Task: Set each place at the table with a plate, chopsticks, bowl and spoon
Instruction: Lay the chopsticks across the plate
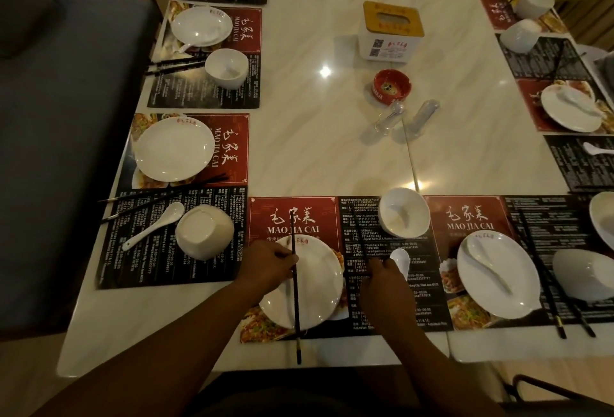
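At the near edge a white plate (309,287) lies on a red and black placemat (292,217). My left hand (265,268) pinches dark chopsticks (295,310) that lie across the plate, pointing away from me. My right hand (387,278) holds a white spoon (400,260) over the black part of the mat, right of the plate. A white bowl (403,210) stands just beyond the spoon.
Other places around the marble table (332,150) hold plates, bowls, spoons and chopsticks. An upturned bowl (203,232) and a spoon (153,225) sit at the near left. A tissue box (390,31), a red ashtray (391,86) and two clear shakers stand mid-table.
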The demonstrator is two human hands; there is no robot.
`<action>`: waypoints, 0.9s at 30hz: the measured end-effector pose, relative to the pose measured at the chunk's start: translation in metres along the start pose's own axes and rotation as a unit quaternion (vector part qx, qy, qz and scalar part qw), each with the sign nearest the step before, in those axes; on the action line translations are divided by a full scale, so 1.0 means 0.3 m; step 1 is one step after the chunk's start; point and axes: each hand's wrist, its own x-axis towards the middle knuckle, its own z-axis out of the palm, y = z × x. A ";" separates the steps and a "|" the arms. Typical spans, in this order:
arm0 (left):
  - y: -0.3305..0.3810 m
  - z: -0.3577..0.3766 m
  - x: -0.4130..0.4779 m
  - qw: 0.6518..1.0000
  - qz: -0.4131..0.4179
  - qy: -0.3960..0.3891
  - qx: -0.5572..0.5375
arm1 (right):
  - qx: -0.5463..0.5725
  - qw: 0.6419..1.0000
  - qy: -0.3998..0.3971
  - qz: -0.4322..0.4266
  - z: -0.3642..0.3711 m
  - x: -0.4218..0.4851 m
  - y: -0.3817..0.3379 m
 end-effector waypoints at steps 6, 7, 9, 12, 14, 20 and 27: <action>-0.005 -0.005 0.021 1.000 -0.009 -0.014 0.024 | 0.017 1.000 -0.008 0.022 0.026 0.015 0.004; -0.005 -0.007 0.024 0.999 -0.008 -0.017 0.027 | 0.031 0.999 -0.004 0.031 0.031 0.020 0.006; -0.004 -0.010 0.028 0.999 -0.003 -0.018 0.040 | 0.066 0.996 0.002 0.057 0.034 0.025 0.012; -0.001 -0.014 0.030 0.999 -0.001 -0.019 0.045 | 0.106 0.991 0.004 0.083 0.037 0.017 0.019; -0.003 -0.015 0.034 0.999 -0.001 -0.022 0.043 | 0.134 0.987 0.012 0.090 0.038 0.003 0.016; -0.006 -0.018 0.032 0.999 -0.004 -0.032 0.019 | 0.198 0.977 -0.002 0.075 0.033 -0.050 -0.047; 0.006 -0.082 0.023 0.999 0.034 -0.014 0.029 | 0.204 0.978 -0.047 -0.007 0.096 -0.074 -0.207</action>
